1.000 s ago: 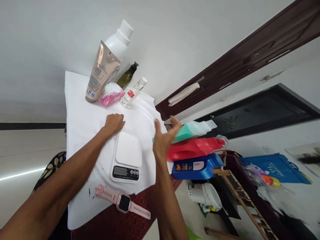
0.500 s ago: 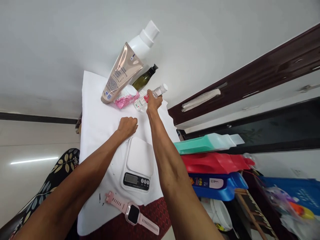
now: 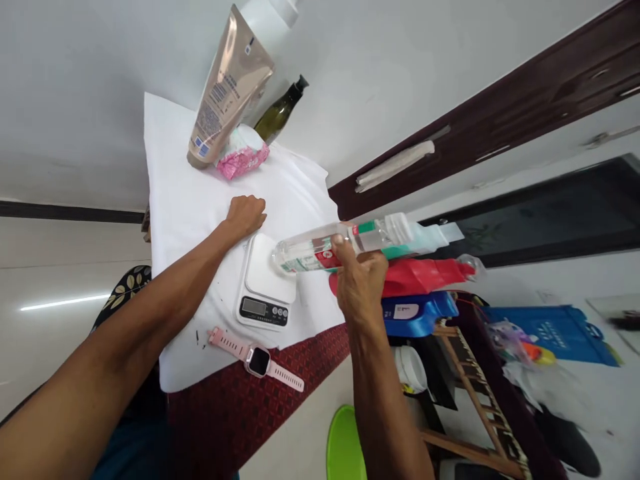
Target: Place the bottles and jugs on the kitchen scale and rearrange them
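My right hand (image 3: 361,270) grips a clear plastic bottle (image 3: 306,250) with a red, green and white label. The bottle leans to the right, its base at the right part of the white kitchen scale (image 3: 269,270); I cannot tell whether it touches the scale plate. Beyond the scale, my left hand (image 3: 246,215) rests on the white cloth (image 3: 185,207) with its fingers curled in, and I cannot see anything in them. Toward the front edge lies a pink smartwatch (image 3: 259,361) with its strap stretched out.
At the back stand a beige squeeze tube (image 3: 227,93), a white bottle (image 3: 263,27), a dark green bottle (image 3: 279,113) and a pink packet (image 3: 243,160). Right of the table are a red bottle (image 3: 425,275), a blue bottle (image 3: 420,312) and a green basin (image 3: 345,447).
My right hand has lifted the clear bottle from the back of the cloth and brought it nearer, over the scale. My left hand stays curled on the cloth. The view has shifted.
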`<action>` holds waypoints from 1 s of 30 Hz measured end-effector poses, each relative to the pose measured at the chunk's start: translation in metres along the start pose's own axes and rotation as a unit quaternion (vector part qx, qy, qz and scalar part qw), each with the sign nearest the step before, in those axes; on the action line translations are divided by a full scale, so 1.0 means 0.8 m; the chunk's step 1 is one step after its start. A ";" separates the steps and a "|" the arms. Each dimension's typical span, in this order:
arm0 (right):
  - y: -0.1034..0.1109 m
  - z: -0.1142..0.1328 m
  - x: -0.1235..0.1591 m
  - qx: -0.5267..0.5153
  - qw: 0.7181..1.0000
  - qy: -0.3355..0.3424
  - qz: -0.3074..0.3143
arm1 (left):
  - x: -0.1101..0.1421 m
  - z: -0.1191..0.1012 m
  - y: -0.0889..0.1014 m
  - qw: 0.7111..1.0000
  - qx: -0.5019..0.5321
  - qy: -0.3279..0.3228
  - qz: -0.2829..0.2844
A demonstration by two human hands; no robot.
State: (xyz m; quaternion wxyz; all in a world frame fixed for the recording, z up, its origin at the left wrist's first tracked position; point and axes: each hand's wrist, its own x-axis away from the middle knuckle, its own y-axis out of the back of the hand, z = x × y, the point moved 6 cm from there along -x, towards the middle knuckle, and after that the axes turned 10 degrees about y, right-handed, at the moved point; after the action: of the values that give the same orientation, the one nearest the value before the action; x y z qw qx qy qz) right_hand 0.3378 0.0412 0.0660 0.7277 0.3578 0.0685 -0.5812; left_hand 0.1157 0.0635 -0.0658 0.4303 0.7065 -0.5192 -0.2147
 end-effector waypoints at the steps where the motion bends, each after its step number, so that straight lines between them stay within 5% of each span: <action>1: -0.001 0.004 0.012 -0.007 1.000 0.000 0.010 | 0.000 0.000 0.000 1.000 -0.003 0.001 -0.002; 14: -0.013 0.012 0.036 -0.053 0.995 -0.008 0.085 | -0.003 0.002 0.001 1.000 -0.002 0.010 -0.012; 21: 0.038 0.004 0.047 -0.075 0.995 -0.031 -0.053 | -0.004 0.002 -0.001 1.000 -0.002 0.011 -0.009; 26: -0.010 0.007 0.051 -0.065 0.998 -0.023 0.002 | -0.006 0.002 0.000 1.000 0.005 0.016 -0.005; 30: -0.034 0.004 0.059 -0.030 0.999 -0.020 -0.018 | -0.006 0.000 0.004 1.000 -0.018 0.017 -0.011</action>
State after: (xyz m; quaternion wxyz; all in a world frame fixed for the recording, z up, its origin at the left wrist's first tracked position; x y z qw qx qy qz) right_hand 0.3275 0.0001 0.0319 0.7284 0.3229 0.0774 -0.5993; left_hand 0.1122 0.0676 -0.0638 0.4495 0.7077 -0.5002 -0.2166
